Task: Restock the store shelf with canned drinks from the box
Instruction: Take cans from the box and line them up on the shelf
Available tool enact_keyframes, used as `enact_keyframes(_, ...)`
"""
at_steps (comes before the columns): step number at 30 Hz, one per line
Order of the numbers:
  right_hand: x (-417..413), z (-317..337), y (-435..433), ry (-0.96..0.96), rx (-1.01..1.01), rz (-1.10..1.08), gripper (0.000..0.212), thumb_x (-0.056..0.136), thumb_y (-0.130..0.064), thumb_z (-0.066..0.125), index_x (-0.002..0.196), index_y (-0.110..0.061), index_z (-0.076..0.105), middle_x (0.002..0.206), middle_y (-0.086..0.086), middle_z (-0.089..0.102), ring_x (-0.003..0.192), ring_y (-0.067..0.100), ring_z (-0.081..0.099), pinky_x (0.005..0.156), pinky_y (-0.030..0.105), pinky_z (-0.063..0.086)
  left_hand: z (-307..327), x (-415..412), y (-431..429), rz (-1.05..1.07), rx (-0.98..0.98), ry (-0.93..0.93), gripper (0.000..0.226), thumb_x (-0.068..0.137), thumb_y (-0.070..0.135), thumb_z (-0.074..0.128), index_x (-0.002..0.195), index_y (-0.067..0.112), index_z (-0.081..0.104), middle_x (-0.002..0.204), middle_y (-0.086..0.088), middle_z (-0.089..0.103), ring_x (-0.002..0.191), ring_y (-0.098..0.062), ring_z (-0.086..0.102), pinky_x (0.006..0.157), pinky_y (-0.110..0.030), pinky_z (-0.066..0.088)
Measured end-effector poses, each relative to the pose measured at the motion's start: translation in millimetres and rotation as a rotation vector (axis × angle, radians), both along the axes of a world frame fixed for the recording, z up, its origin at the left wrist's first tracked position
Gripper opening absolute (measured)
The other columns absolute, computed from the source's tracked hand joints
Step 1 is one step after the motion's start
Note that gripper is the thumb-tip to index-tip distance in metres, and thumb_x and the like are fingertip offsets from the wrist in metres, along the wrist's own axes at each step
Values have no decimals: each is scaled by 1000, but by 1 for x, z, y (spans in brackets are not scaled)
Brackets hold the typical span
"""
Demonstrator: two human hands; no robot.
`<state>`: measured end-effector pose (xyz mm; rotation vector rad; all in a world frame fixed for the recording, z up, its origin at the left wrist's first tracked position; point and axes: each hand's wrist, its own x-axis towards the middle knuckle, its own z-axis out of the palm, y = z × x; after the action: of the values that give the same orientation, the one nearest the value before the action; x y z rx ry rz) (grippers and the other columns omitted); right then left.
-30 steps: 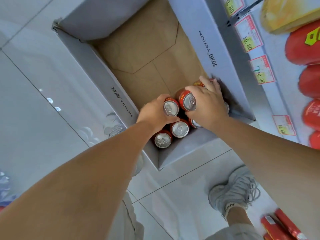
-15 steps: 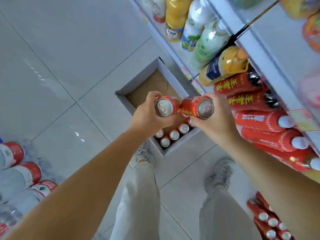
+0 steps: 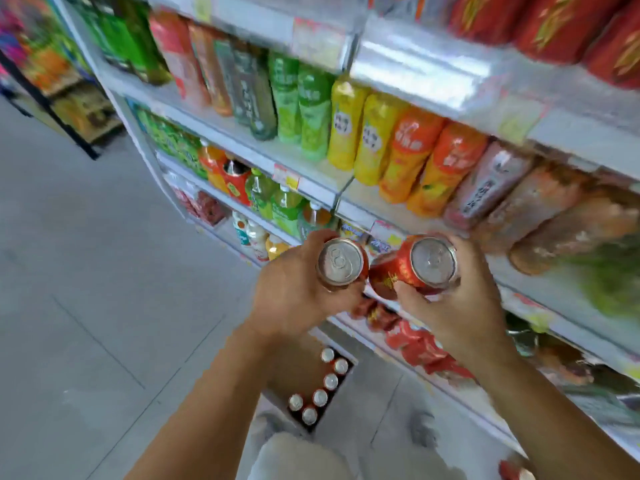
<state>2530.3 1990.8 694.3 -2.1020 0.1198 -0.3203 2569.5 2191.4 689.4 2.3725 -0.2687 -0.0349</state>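
My left hand [image 3: 294,292] grips a red can [image 3: 341,263] with its silver top facing me. My right hand [image 3: 457,303] holds a second red can [image 3: 415,266], tilted, right beside the first. Both cans are raised in front of the store shelf [image 3: 433,74], level with its lower rows. Below my arms on the floor stands the box [image 3: 346,374] with several red cans [image 3: 320,396] along its near side. Red cans [image 3: 554,22] stand on the top shelf at the upper right.
The shelves hold rows of green, yellow, orange and pink bottles [image 3: 346,123], with price tags [image 3: 285,174] on the edges. Red bottles [image 3: 419,344] lie on the low shelf. The grey tiled floor [image 3: 86,289] spreads to the left. My legs and shoes [image 3: 422,429] are by the box.
Both hands lifted a can each out of the box and rose up to shelf height. The view swung from the box up to the shelves.
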Motion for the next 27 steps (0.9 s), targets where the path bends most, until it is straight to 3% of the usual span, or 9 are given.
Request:
enact_keyframes(2, -8, 33, -15, -60, 30, -84, 62, 60, -34, 80, 113, -43, 49, 109, -13, 60, 95, -4, 61, 77, 21, 54, 38, 5, -19, -73, -11, -49, 70, 61, 67, 69, 122, 39, 51, 105, 14, 70, 98, -8, 64, 75, -20, 45)
enact_keyframes(4, -14, 59, -31, -128, 28, -164, 67, 56, -46, 73, 118, -41, 49, 113, -14, 61, 105, 7, 61, 89, 32, 51, 69, 9, -37, -147, -59, -76, 69, 60, 68, 70, 119, 40, 50, 104, 17, 69, 97, -6, 65, 78, -25, 51)
enact_keyframes(7, -28, 94, -57, -219, 86, -259, 62, 55, -41, 78, 110, -43, 50, 105, -27, 60, 98, -9, 58, 82, 8, 44, 105, 13, -63, -226, -175, -109, 71, 53, 70, 65, 117, 42, 50, 104, 20, 67, 97, -3, 64, 81, -27, 51)
enact_keyframes(10, -47, 123, -83, -290, 87, -343, 61, 65, -11, 86, 101, -43, 48, 95, -28, 59, 87, -20, 55, 72, -3, 38, 130, 14, -92, -319, -290, -143, 61, 56, 66, 69, 112, 48, 53, 104, 23, 67, 99, 0, 64, 85, -32, 52)
enact_keyframes(12, -57, 139, -107, -349, 81, -406, 57, 63, -22, 83, 103, -44, 48, 94, -32, 61, 87, -18, 57, 72, -2, 39, 144, 13, -113, -366, -341, -188, 54, 59, 63, 70, 109, 46, 56, 102, 24, 67, 97, 1, 64, 85, -31, 52)
enact_keyframes(16, -65, 171, -157, -402, 28, -505, 50, 57, -52, 66, 104, -52, 48, 99, -31, 59, 91, -7, 58, 71, 3, 44, 169, 15, -156, -431, -393, -236, 49, 60, 60, 68, 106, 45, 58, 97, 28, 67, 92, 5, 64, 76, -14, 47)
enact_keyframes(18, -61, 186, -181, -422, -6, -532, 49, 59, -50, 66, 104, -56, 48, 101, -29, 59, 93, -5, 58, 75, 8, 46, 179, 17, -173, -436, -411, -259, 49, 60, 59, 67, 105, 44, 58, 96, 29, 67, 91, 5, 64, 75, -13, 47)
enact_keyframes(22, -35, 203, -223, -382, -81, -547, 50, 66, -45, 71, 110, -50, 48, 103, -25, 60, 100, 2, 58, 92, 31, 49, 195, 22, -195, -428, -435, -334, 44, 63, 59, 66, 103, 44, 59, 96, 30, 66, 90, 4, 64, 76, -18, 49)
enact_keyframes(27, 4, 199, -259, -215, -136, -495, 52, 74, -38, 75, 121, -31, 55, 108, -15, 60, 104, 9, 57, 93, 29, 44, 207, 30, -211, -378, -452, -366, 47, 64, 61, 66, 103, 36, 63, 87, 25, 68, 84, 4, 64, 72, -15, 46)
